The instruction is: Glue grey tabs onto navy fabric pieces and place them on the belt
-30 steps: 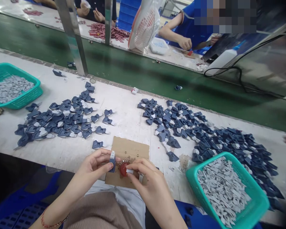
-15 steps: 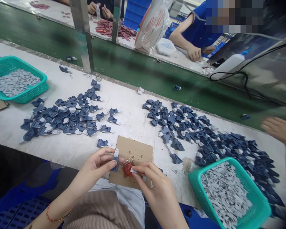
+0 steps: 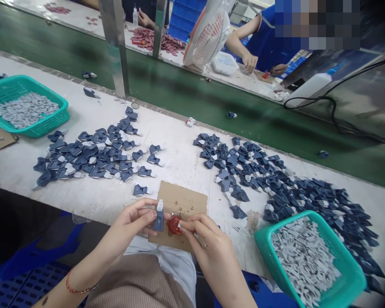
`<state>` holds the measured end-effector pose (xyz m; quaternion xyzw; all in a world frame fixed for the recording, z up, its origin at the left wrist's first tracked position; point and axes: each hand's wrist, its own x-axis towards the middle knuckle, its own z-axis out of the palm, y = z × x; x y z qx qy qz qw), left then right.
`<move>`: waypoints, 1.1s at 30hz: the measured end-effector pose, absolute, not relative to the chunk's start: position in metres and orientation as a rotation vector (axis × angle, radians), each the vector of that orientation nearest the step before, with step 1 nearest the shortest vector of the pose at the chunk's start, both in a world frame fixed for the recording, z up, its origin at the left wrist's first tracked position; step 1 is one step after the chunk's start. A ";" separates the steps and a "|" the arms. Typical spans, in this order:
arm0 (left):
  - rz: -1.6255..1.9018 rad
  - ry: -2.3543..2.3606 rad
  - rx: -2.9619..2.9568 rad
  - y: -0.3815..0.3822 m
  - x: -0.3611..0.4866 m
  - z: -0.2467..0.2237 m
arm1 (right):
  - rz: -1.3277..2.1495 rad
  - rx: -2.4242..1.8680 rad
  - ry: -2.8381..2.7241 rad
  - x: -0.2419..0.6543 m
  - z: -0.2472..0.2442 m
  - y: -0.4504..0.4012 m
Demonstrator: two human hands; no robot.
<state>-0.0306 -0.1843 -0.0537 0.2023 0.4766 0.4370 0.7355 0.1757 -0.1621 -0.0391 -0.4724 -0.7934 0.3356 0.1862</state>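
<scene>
Between the thumb and fingers of my left hand (image 3: 136, 220) stands a dark blue part (image 3: 158, 221) with a pale tip pointing up. My right hand (image 3: 210, 241) pinches a small whitish piece (image 3: 179, 224) at the right edge of a round red dish (image 3: 174, 225). Under the dish lies a brown cardboard sheet (image 3: 191, 199) with a few tiny shiny bits on it. Just left of the cardboard, a single blue part (image 3: 140, 190) rests on the white table.
Piles of blue parts lie left (image 3: 90, 154) and right (image 3: 276, 184). Green baskets of pale pieces stand at far left (image 3: 51, 122) and lower right (image 3: 266, 252). Beyond the metal post (image 3: 115, 51) and green belt (image 3: 179, 92), a person's hand (image 3: 250, 62) works near a fan (image 3: 208, 34).
My left hand has turned the blue part slightly more upright. The other person's hand at right has left the view. Loose parts on the belt have shifted left.
</scene>
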 end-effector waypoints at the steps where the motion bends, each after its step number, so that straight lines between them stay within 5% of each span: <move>1: 0.963 1.027 0.422 -0.184 -0.030 -0.053 | 0.944 -1.324 -2.239 0.176 -0.039 -0.162; 17: 1.015 1.036 0.475 -0.185 -0.024 -0.058 | 0.913 -1.301 -2.218 0.175 -0.039 -0.161; 33: 1.101 0.989 0.632 -0.185 0.002 -0.045 | 1.758 -1.327 -1.063 0.181 -0.020 -0.153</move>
